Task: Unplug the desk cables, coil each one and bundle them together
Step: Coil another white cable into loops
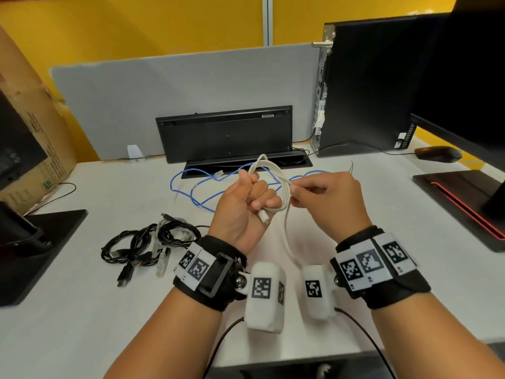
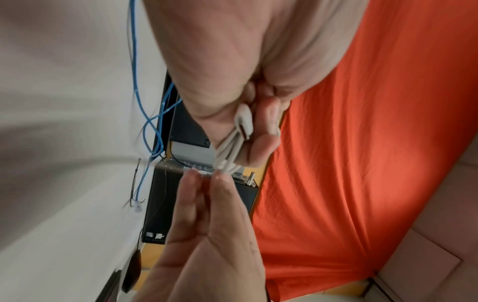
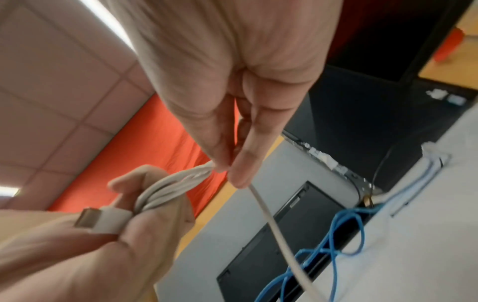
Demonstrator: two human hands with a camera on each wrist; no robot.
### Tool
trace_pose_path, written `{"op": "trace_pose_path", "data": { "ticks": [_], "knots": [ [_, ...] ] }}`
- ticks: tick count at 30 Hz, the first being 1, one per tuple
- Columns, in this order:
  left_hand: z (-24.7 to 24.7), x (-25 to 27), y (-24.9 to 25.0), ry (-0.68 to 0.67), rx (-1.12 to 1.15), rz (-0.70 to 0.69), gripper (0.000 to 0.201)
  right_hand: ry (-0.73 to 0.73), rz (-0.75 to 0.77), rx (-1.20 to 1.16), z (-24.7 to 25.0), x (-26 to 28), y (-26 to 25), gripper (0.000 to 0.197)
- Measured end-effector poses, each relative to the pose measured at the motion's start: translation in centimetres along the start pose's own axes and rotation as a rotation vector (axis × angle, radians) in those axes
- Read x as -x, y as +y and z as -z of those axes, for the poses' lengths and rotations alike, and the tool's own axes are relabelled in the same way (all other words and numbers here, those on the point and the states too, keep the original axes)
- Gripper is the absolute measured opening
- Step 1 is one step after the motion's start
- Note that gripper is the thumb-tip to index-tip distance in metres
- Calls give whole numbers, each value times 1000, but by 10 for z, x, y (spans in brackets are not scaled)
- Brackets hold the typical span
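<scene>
We coil the thin white USB cable (image 1: 276, 184) above the white tabletop (image 1: 82, 310).

Our left hand (image 1: 246, 209), palm toward us, curls its grip around the loops; our right hand (image 1: 325, 195), knuckles up, pinches a strand just beside them.

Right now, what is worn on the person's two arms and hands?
Both forearms are bare and sleeveless. Each wrist carries a black fabric band with white tags printed in black square codes. A white padded box, also coded, hangs from each band, trailing a thin black cable.
</scene>
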State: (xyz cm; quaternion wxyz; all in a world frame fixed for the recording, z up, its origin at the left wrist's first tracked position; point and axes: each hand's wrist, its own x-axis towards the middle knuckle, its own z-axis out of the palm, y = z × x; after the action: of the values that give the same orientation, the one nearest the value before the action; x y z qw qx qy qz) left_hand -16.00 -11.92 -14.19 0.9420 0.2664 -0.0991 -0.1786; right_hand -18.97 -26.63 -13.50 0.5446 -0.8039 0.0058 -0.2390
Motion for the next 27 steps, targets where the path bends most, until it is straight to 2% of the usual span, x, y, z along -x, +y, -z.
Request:
{"op": "trace_pose_path", "data": {
  "ticks": [6,10,13,15,19,23,27],
  "knots": [
    [4,-5,-6,72,-62,-22,31,-93,-214,-454,-3,2,0,14],
    [6,-7,-11,117,-128,-66,32,-179,-224,-514,1,4,-6,11],
    [7,-6,-13,115,-226,-86,32,-152,-261,-495,1,5,-5,28],
    [8,-6,-12,112,-352,-108,31,-127,-298,-491,2,4,-5,37],
    [12,-7,-6,119,-653,-160,31,-169,-322,-466,9,0,-8,47],
    [10,-6,-2,80,-731,-165,33,-183,-366,-632,11,0,-10,46],
    [5,-6,-5,95,-735,-182,33,-221,-459,-893,8,1,-11,41]
  ]
}}
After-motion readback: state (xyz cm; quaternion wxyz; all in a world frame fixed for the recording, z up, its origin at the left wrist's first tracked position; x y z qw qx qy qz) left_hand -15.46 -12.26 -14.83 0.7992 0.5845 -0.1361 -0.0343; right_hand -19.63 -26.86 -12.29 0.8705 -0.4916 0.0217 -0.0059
